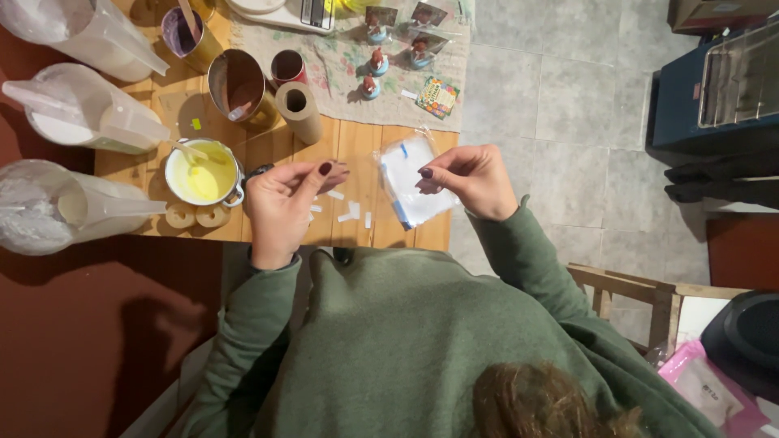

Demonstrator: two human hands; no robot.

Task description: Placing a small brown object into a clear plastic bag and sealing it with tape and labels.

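My left hand (280,203) hovers over the wooden table (357,142), thumb pressed against the fingertips in a pinch; I cannot make out anything between them. My right hand (475,178) pinches the right edge of a small clear plastic bag (406,182) with white contents and a blue stripe, which lies tilted near the table's front corner. Several small white paper strips (350,211) lie on the wood between the two hands. A small pot of yellow liquid (203,174) sits just left of my left hand.
Three clear plastic jugs (89,118) line the table's left side. A metal pitcher (239,85), a cardboard tube (296,109) and a red cup (288,66) stand behind. Small figurines (375,61) rest on a patterned cloth (341,57). Tiled floor (552,97) lies to the right.
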